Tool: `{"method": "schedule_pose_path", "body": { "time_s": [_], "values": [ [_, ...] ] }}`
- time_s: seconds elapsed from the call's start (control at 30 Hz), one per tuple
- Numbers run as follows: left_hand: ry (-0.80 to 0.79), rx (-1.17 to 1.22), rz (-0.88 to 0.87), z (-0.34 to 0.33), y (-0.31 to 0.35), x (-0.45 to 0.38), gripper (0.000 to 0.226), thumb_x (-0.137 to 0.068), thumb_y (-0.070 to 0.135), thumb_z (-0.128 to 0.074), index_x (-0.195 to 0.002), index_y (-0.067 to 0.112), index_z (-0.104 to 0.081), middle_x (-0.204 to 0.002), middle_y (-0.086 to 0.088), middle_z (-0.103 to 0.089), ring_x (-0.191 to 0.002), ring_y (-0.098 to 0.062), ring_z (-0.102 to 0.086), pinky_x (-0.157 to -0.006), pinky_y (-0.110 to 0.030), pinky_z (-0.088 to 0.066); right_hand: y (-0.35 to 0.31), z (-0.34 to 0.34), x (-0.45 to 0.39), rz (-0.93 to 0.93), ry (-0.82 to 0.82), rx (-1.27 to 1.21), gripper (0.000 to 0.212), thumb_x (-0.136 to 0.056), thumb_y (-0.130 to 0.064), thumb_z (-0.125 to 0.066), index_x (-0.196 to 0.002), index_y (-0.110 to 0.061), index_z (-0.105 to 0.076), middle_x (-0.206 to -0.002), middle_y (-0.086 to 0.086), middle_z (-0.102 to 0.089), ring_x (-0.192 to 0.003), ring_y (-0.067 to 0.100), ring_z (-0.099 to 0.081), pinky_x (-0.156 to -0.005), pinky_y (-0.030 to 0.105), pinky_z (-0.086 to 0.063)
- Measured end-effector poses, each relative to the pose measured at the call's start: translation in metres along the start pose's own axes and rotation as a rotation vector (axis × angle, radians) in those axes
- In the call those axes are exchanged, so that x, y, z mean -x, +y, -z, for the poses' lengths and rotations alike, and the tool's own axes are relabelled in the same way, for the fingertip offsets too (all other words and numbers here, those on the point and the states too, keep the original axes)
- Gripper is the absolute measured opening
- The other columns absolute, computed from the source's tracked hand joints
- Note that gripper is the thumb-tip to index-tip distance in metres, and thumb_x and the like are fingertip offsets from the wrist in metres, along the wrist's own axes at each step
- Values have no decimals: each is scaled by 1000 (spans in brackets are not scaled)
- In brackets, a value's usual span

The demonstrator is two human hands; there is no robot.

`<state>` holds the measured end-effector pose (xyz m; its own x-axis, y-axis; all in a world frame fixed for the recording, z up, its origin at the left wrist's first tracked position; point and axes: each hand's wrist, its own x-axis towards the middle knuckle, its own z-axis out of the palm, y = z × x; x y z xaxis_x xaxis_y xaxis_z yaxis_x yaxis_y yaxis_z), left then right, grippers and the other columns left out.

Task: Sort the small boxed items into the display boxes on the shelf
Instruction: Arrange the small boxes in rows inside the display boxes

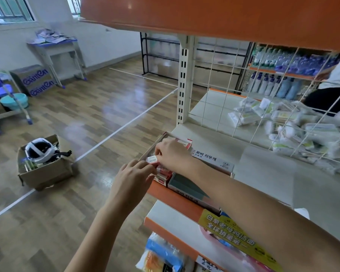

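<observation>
Reaching over the shelf edge (175,197), both hands meet at the left end of the shelf, and the likeliest slip from here is a small box (152,160) dropping to the floor, since it sits right at the outer corner with little under it. The left hand (133,173) is curled, fingertips touching the small red-and-white boxes (163,173) stacked at the front; whether it truly grips one I cannot tell. The right hand (171,154) pinches the white-labelled small box, fingers closed on it, above the open display box (157,140). Just beyond lies a long grey display box (212,160). Farther back, wrapped packets (283,122) crowd behind a wire grid (243,95).
</observation>
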<state>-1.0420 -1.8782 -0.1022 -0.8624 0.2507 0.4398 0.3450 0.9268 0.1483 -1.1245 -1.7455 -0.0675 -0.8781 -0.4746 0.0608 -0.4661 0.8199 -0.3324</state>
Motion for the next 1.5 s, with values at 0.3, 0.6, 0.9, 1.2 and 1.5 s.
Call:
{"method": "schedule_pose_path", "body": {
  "time_s": [0.3, 0.6, 0.9, 1.2, 1.5],
  "values": [
    [-31, -21, 16, -1, -1, 7, 29, -66, 17, -83, -92, 24, -71, -94, 7, -70, -84, -21, -66, -70, -33, -54, -9, 1, -1, 133, -52, 177, 32, -90, -27, -54, -119, -12, -57, -122, 9, -51, -114, 25, -48, -91, 35, -43],
    [-2, 1, 19, 0, 1, 8, 31, -65, 16, -84, -91, 25, -71, -93, 7, -70, -84, -22, -66, -69, -34, -52, -5, 0, 5, 23, -15, -18, 33, -85, -33, -63, -110, -12, -58, -116, 8, -53, -107, 22, -52, -87, 32, -44],
    [33, 22, -1, 1, 1, 7, 33, -60, 12, -85, -87, 25, -70, -88, 7, -70, -79, -21, -66, -68, -33, -52, -4, -14, 9, -130, -12, -308, 31, -79, -28, -71, -104, -11, -62, -106, 6, -64, -99, 19, -59, -82, 28, -48],
    [27, 50, -14, 3, -1, 6, 25, -67, 16, -83, -88, 24, -71, -90, 6, -71, -80, -22, -65, -68, -34, -52, -4, -21, 4, -85, 23, -75, 34, -80, -33, -67, -105, -13, -54, -105, 9, -59, -99, 24, -52, -77, 32, -44],
    [-42, 26, 0, 7, 0, 4, 28, -65, 15, -84, -88, 25, -71, -91, 5, -71, -81, -23, -66, -67, -38, -53, 0, -14, 3, -55, -22, -65, 29, -84, -35, -63, -101, -13, -57, -110, 8, -54, -103, 22, -51, -81, 31, -41]
  ]
}}
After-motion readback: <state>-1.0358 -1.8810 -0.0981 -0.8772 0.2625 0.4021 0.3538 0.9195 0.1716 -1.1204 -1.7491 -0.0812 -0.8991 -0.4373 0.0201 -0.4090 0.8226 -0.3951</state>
